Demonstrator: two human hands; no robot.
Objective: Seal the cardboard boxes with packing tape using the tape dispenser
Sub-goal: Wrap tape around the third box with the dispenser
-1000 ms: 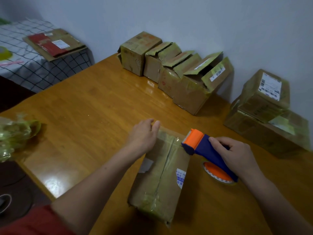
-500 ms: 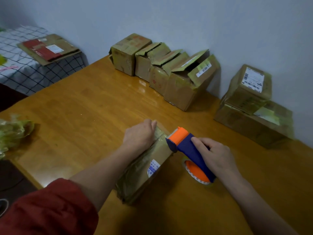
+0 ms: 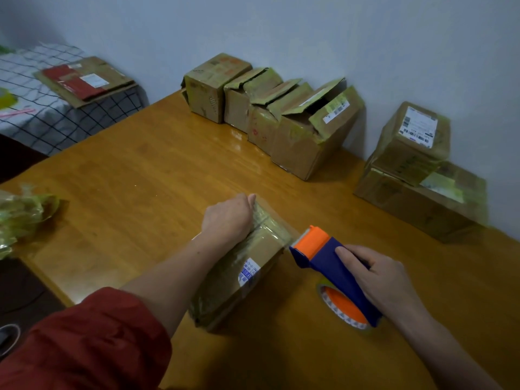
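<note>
Your left hand (image 3: 228, 218) lies on the far end of the box (image 3: 247, 266) in the lower centre of the frame, with its fingers bent over the far edge and the thumb along the top, so it grips that end. The box lies tilted on the table (image 3: 140, 178), with its long side running from the lower centre up toward the middle. Glossy tape covers its top and a small blue-and-white label sits on its right face. Your red sleeve (image 3: 84, 342) fills the lower left corner.

Your right hand (image 3: 377, 274), at lower right, is wrapped round the blue handle of the tape dispenser (image 3: 329, 263). The dispenser's orange head points at the box's upper right corner, just beside it. Whether it actually touches the cardboard is hard to tell from this angle. The orange tape roll (image 3: 343, 305) hangs below the handle, close to the tabletop.

Along the wall at upper centre stands a row of boxes (image 3: 270, 114), several with their flaps up. At the right edge, two stacked boxes (image 3: 416, 164) carry white labels. At upper left a flattened carton (image 3: 84, 80) rests on a checked cloth (image 3: 42, 119), and crumpled plastic (image 3: 19, 218) sits at the left edge of the table
</note>
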